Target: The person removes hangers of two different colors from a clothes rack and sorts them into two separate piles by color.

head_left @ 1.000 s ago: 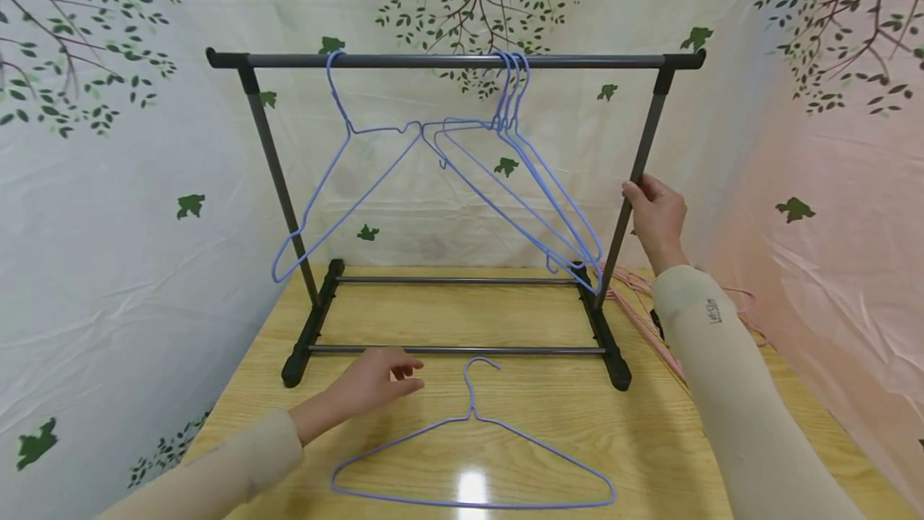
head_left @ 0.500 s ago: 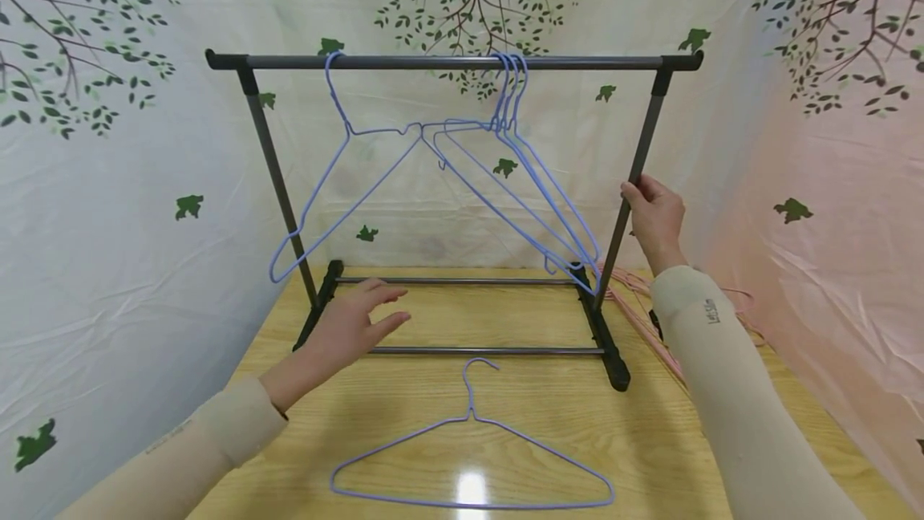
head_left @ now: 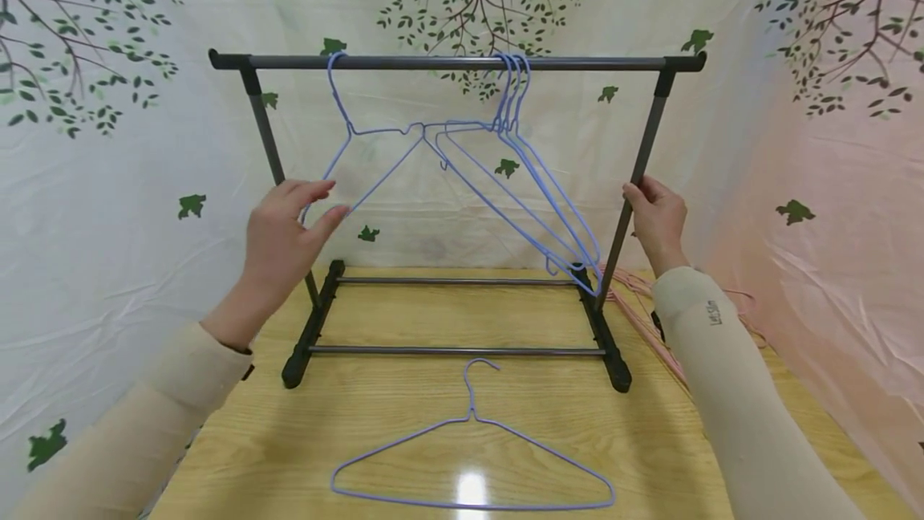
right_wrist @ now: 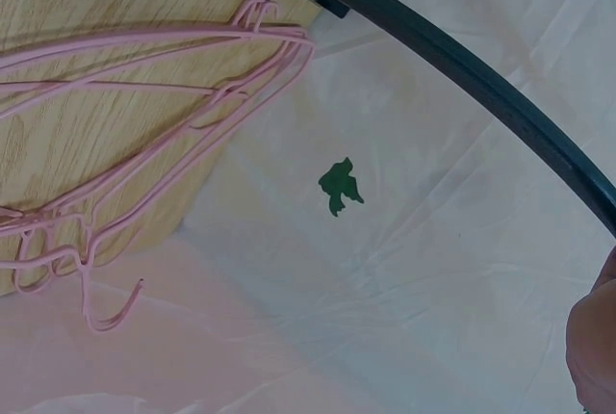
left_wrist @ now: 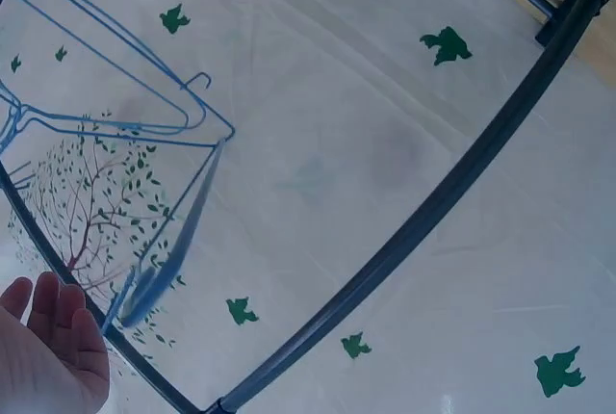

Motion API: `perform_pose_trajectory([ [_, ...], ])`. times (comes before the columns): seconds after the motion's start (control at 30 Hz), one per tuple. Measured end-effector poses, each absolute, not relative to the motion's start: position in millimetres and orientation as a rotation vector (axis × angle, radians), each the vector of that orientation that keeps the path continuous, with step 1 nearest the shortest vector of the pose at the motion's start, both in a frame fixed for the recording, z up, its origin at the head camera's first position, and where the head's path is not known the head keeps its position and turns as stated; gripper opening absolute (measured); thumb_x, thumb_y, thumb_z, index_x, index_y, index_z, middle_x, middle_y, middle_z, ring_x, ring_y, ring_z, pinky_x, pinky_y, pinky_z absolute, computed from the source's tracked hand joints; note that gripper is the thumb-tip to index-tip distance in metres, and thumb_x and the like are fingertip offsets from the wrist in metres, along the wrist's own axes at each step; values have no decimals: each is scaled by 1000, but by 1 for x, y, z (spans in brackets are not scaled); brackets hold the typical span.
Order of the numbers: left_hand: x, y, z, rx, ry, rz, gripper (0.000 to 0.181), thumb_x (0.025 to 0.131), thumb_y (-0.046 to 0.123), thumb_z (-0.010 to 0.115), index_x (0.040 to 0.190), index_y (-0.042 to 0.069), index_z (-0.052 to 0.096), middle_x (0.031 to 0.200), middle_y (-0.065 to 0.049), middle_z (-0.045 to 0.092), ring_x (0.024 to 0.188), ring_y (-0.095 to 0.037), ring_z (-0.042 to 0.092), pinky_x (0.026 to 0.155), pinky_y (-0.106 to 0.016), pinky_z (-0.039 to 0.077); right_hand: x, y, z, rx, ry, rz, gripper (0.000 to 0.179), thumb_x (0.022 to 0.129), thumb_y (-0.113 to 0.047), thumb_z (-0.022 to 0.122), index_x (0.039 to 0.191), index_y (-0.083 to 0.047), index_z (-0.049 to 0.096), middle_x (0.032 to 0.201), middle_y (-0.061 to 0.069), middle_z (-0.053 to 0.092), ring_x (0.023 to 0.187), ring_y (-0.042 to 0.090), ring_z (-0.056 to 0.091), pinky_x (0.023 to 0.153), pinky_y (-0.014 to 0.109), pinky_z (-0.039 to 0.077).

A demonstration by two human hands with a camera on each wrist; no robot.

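Observation:
My left hand (head_left: 281, 239) is raised at the left side of the black garment rack (head_left: 433, 62), its fingers parted from the thumb and holding nothing. In the head view it overlaps the left post and a blue wire hanger (head_left: 339, 115) hooked on the top bar; in the left wrist view its fingers (left_wrist: 72, 323) point up near that bar. My right hand (head_left: 658, 215) grips the rack's right post (head_left: 650, 135) at mid height. Several more blue hangers (head_left: 549, 167) hang bunched right of centre. Another blue hanger (head_left: 472, 417) lies flat on the table, hook toward the rack.
Pink hangers (right_wrist: 192, 125) lie in a pile on the wooden table (head_left: 404, 392), behind my right forearm. The rack's base has two crossbars (head_left: 462, 351) and black feet (head_left: 292, 371). A printed cloth (head_left: 462, 199) with leaves and branches surrounds the table at the back and sides.
My left hand has risen from beside the hanger on the table, moving up and left to the left post, its fingers spreading. The right hand stays on the right post.

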State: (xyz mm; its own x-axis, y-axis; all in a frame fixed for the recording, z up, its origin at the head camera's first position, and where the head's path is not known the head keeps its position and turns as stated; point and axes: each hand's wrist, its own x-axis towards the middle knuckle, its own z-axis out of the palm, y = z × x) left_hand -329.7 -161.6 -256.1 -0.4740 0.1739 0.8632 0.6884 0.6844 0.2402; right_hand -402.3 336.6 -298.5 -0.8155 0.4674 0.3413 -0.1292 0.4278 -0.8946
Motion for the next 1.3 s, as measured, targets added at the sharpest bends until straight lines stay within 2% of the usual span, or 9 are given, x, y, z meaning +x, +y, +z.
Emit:
perform_pose_trajectory([
  [0.13,-335,-167,-244,-566,-2070,-716,38,89,16,76,120,-3,68,103,-21,68,94,-35,63,72,-46,46,-402,337,-299,-286,-2127,1390,48,96,-48,60,131,-16,67,113,-4,70,102,8,59,51,19,48],
  [0.37,-344,-170,-238,-392,-2243,-730,42,94,25,72,125,-2,66,108,-23,67,95,-37,62,84,-52,46,-404,338,-299,-294,-2121,1395,47,96,-48,61,129,-17,68,110,-6,70,97,8,58,50,20,48],
  [0.53,-350,-170,-239,-320,-2331,-734,42,96,30,68,125,-1,66,107,-21,68,90,-35,65,77,-50,49,-404,338,-300,-297,-2120,1396,47,96,-48,61,129,-16,68,110,-5,70,96,8,58,49,18,47],
  [0.63,-353,-170,-240,-293,-2357,-743,40,97,29,67,123,-1,68,103,-20,70,85,-33,66,70,-47,49,-404,339,-300,-300,-2121,1397,47,96,-49,61,129,-16,68,111,-4,70,97,8,58,50,18,47],
  [0.87,-356,-169,-242,-243,-2378,-753,34,98,26,65,117,-1,71,97,-19,71,82,-32,65,66,-44,45,-405,338,-301,-263,-2096,1381,46,97,-45,60,131,-14,67,113,0,71,102,7,62,73,19,47],
  [1.03,-358,-170,-244,-236,-2370,-801,29,100,20,62,113,-3,72,95,-20,71,81,-32,64,68,-41,44,-406,338,-301,-257,-2082,1373,45,97,-44,62,128,-13,68,106,-4,71,97,5,62,70,17,47],
  [1.3,-359,-174,-242,-272,-2248,-825,24,99,14,61,107,-6,74,91,-23,71,77,-33,66,67,-37,45,-405,338,-301,-269,-2092,1376,46,96,-46,62,129,-14,68,109,-2,71,97,5,62,66,16,47],
])
